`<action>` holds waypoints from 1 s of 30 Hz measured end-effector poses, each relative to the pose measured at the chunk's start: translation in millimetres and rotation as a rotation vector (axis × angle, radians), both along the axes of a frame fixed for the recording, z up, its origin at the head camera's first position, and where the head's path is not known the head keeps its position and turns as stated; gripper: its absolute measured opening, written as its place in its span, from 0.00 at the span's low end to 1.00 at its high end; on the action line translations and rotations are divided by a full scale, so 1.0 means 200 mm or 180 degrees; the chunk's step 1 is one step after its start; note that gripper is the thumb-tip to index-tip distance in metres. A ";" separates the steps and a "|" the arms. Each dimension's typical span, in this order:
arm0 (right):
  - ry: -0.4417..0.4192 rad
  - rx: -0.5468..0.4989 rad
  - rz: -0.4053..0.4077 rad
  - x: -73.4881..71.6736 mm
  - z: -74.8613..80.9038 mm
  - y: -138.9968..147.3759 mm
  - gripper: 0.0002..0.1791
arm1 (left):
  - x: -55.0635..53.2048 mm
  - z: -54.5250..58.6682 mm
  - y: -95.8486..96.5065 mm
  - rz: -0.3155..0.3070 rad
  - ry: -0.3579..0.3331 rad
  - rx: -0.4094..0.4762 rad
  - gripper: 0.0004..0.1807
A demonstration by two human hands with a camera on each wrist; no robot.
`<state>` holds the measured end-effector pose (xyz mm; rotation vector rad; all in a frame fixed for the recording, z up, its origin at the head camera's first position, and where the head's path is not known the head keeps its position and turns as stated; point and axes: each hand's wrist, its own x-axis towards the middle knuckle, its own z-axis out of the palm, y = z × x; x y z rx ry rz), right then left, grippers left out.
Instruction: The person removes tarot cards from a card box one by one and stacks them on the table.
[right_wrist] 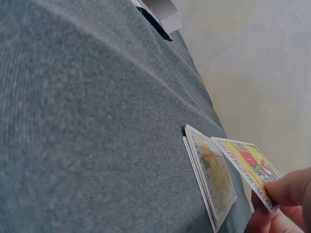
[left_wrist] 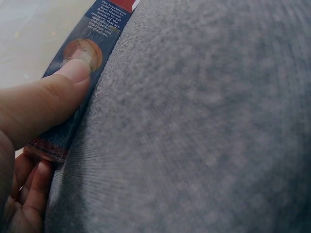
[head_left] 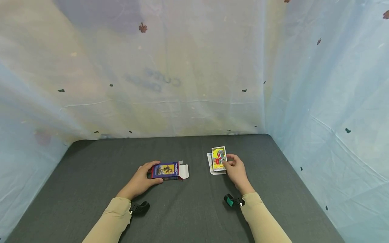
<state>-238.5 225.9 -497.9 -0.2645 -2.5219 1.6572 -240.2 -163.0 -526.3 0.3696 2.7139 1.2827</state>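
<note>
My left hand (head_left: 141,179) holds a blue tarot card box (head_left: 165,170) on its side edges, thumb along the near side and fingers at the far side. The box lies flat with its white end flap (head_left: 183,171) open to the right. In the left wrist view the thumb (left_wrist: 75,73) presses the printed side of the box. My right hand (head_left: 237,170) pinches one yellow tarot card (head_left: 218,158) by its right edge, raised and tilted above a small pile of cards (right_wrist: 214,177). The pile lies face up, slightly uneven.
A dark grey cloth (head_left: 194,209) covers the table. Pale plastic sheeting (head_left: 194,74) hangs behind and along the sides. Each wrist wears a black strap, such as the right strap (head_left: 234,200).
</note>
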 end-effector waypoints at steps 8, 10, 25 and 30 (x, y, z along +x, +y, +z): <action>-0.0042 0.0122 -0.0075 -0.01 -0.02 0.00 0.21 | 0.00 0.00 0.00 0.0000 -0.0005 -0.0022 0.44; -0.0062 0.0133 -0.0099 -0.01 -0.02 -0.01 0.20 | 0.00 0.00 0.00 -0.0002 -0.0005 -0.0021 0.45; -0.0067 0.0575 -0.0307 -0.04 -0.02 -0.06 0.19 | -0.01 -0.02 -0.01 0.0038 0.0018 -0.0035 0.46; -0.0054 0.0827 -0.0388 -0.04 -0.02 -0.07 0.17 | 0.00 -0.01 0.00 0.0031 0.0018 -0.0047 0.46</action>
